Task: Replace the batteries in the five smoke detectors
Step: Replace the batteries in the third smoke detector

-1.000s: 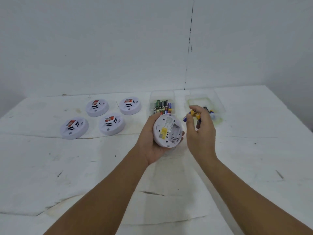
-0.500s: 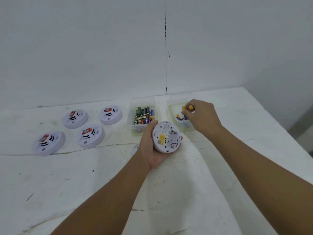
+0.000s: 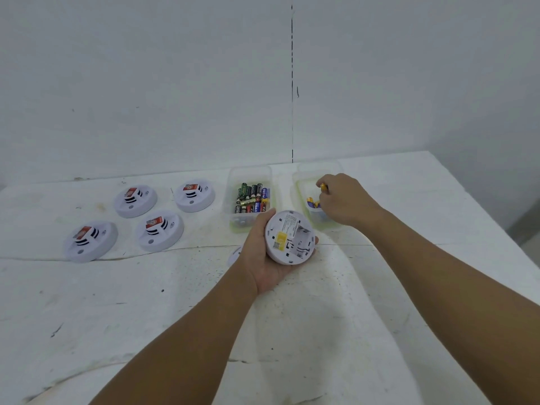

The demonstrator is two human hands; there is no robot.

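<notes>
My left hand [image 3: 264, 252] is raised over the counter [image 3: 321, 331], palm up and tipped inward, the forearm running up from the lower left. Its fingers and thumb curl round the rim of a white smoke detector [image 3: 290, 237], held underside up so that I can see the yellow label and the open battery bay. Just left of that hand's wrist a small white piece [image 3: 234, 255] lies on the counter, mostly hidden; I cannot tell what it is.

My right hand [image 3: 344, 200] reaches forward with the arm nearly straight, knuckles up, poised over the right-hand clear tray [image 3: 301, 182]. The fingers are curled in and pinch a yellow-ended battery [image 3: 323, 187] at the fingertips; below the hand a few more yellow and purple batteries [image 3: 312, 203] lie in that tray.

Between the two hands and a little beyond the left one stands a second clear tray [image 3: 233, 197] packed with mixed batteries [image 3: 252, 197]. Well off to the left of my left hand, four more smoke detectors [image 3: 159, 230] rest face up on the counter in two staggered pairs.
</notes>
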